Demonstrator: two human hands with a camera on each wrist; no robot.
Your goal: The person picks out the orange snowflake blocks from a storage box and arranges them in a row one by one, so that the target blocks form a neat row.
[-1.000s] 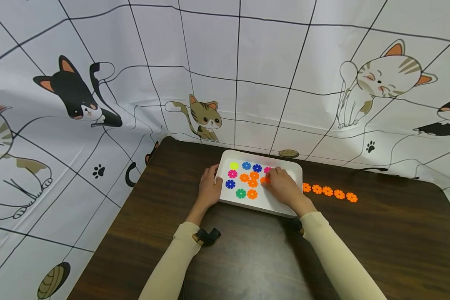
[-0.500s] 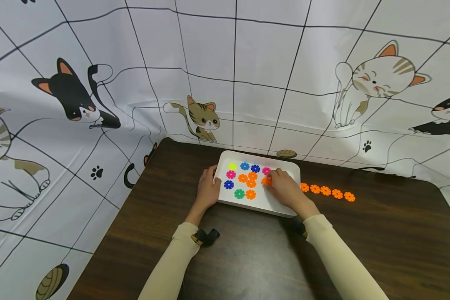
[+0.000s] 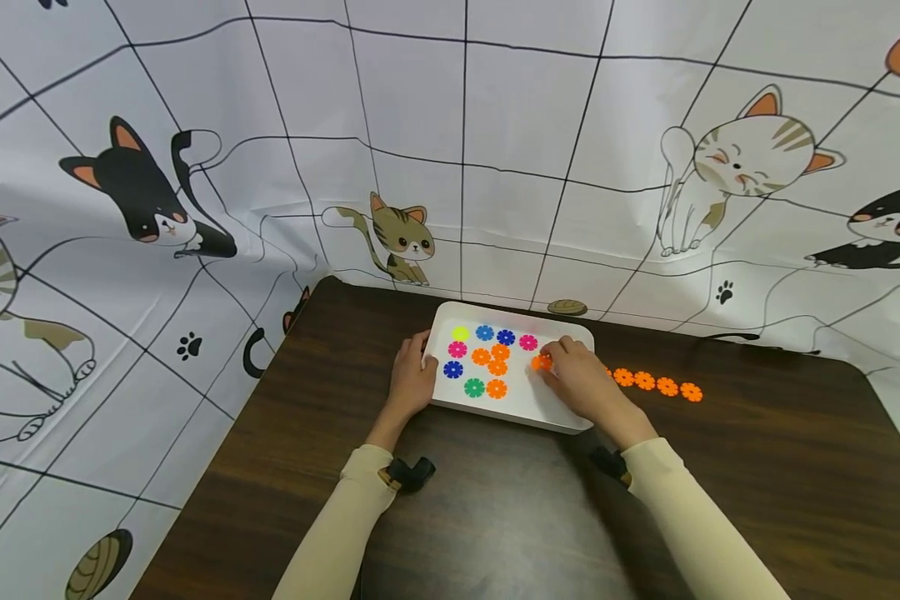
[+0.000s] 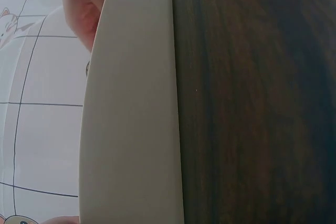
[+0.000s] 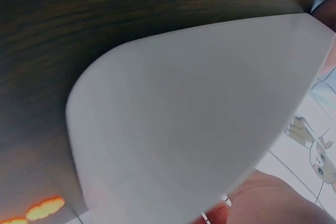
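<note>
A white tray (image 3: 521, 404) lies on the table, holding flower-shaped plastic discs in orange, pink, blue, green and yellow. My left hand (image 3: 411, 375) grips its left edge, thumb over the rim and fingers outside. Inside, toward the right end, my right hand (image 3: 583, 382) pinches an orange flower disc (image 3: 541, 362) between thumb and fingertips. Several orange discs (image 3: 497, 367) cluster near the tray's middle, with a pink disc (image 3: 528, 342) just behind the right fingertips. The tray's outer wall (image 4: 131, 103) fills much of the left wrist view; its rounded corner (image 5: 173, 103) hides the right fingertips' work.
To the right of the tray, a row of orange discs (image 3: 645, 381) lies on the dark wooden table (image 3: 765, 467), its near end partly hidden by the right hand. A white cat-printed sheet (image 3: 525, 108) hangs behind the table.
My right hand has shifted slightly right within the tray, and the orange disc in its fingertips has moved away from the cluster and the pink disc. My left hand stays on the tray edge.
</note>
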